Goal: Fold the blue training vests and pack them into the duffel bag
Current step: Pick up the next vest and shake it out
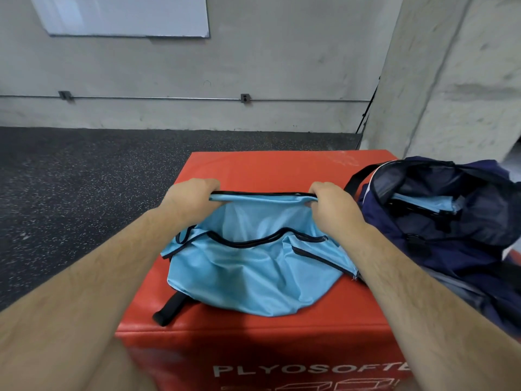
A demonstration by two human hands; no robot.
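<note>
Head view: A person's left hand [191, 198] and right hand [329, 204] each keep a closed grip on the far, black-trimmed hem of a light blue vest [253, 272]. The fingers curl over the edge and the hem is stretched taut between the two fists. The left grip is at 10 o'clock on the garment and the right grip at 2 o'clock. The rest of the vest sags toward the person and lies rumpled on top of a red box [282, 170], its black-edged neckline and armholes facing up.

At 3 o'clock from the vest, just beside the right forearm, a navy bag [465, 249] sits on the box's right edge with its mouth gaping. A second vest [423, 203], also light blue and lying flat, shows inside the opening. A black strap [169, 311] pokes out from under the held vest at 7 o'clock. White lettering on the box's near face reads "PLYOSOFT" before it is cut off.

Beyond the box, a dark speckled floor [84, 179] runs to a grey concrete wall [282, 66]. A thin pipe [169, 98] crosses the wall, and a whiteboard [127, 15] hangs at 11 o'clock. A concrete pillar [451, 80] rises at 2 o'clock, behind the bag.
</note>
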